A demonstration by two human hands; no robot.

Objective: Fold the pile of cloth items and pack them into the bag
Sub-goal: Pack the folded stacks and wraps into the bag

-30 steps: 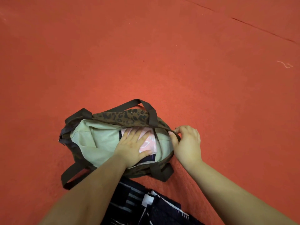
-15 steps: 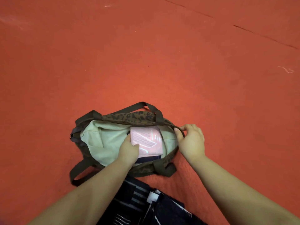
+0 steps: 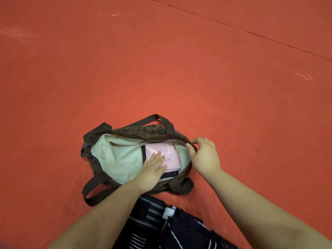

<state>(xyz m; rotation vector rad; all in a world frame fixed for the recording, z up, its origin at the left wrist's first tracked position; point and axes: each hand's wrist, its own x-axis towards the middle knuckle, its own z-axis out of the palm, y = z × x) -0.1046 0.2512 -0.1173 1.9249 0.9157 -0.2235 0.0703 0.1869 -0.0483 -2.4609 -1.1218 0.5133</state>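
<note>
The left hand [image 3: 152, 169] lies flat, fingers spread and extended, pressing down on a folded pink cloth [image 3: 170, 155] inside the bag [image 3: 115, 159]; it grips nothing. The right hand [image 3: 204, 155] is closed in a pinch on the bag's right rim, thumb inside and fingers curled over the dark edge binding, holding the mouth open.

The bag sits on a red-orange carpeted floor [image 3: 161, 69] that fills nearly the whole view. A dark seam line [image 3: 269, 38] crosses the floor diagonally at upper right, and a small pale thread [image 3: 304, 76] lies well apart from everything near the right edge. Faint whitish scuffs mark the floor at upper left.

The bag has a brown leopard-print outside, dark brown strap handles [image 3: 161, 121], and a pale green lining. The pink cloth carries a light line pattern, but no writing on it can be read. Beneath it a dark navy cloth [image 3: 143, 155] shows only as a narrow edge; it is probably another folded item, though too little shows to be sure.

Close to the person, between the forearms, lies a dark striped garment [image 3: 158, 221] with a small white tag [image 3: 168, 212], blank as far as can be made out. The garment is cut off by the bottom edge.
</note>
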